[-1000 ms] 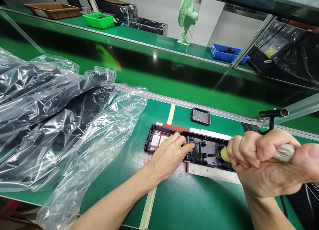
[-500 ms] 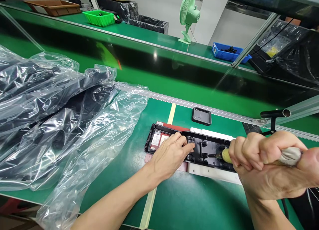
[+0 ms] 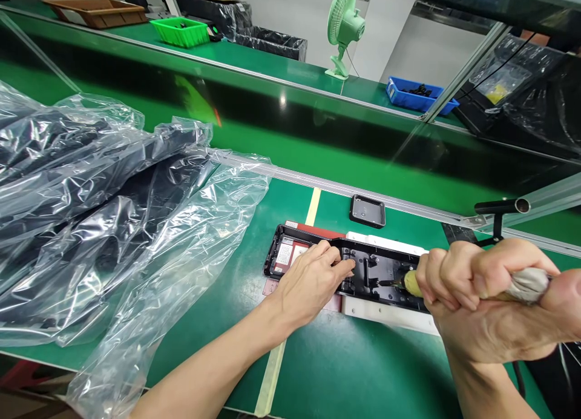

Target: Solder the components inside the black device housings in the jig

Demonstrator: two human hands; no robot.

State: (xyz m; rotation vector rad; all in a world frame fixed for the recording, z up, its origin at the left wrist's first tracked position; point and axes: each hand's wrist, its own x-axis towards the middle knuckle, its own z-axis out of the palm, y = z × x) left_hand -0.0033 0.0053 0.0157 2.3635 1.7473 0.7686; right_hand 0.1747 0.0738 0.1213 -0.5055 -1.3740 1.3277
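A long black plastic housing [image 3: 385, 295], open side up, lies in a white and red fixture [image 3: 381, 313]. My left hand [image 3: 313, 280] lies across the housing's middle, its fingers bent over the rim and holding it down. My right hand [image 3: 490, 298] is wrapped round the handle of a screwdriver [image 3: 412, 283] with a yellowish front end. The screwdriver's thin dark shaft points left into the housing beside a small crossbar; the exact contact at its tip is too small to make out. Most of the handle is hidden by my fingers.
Clear plastic bags [image 3: 136, 225] with dark parts cover the left side. A small black tray-shaped cover [image 3: 367, 211] lies behind the fixture. A metal rail [image 3: 318, 180] runs along the back, with a black tube bracket [image 3: 502, 208] at right. A green fan [image 3: 342, 28] stands beyond.
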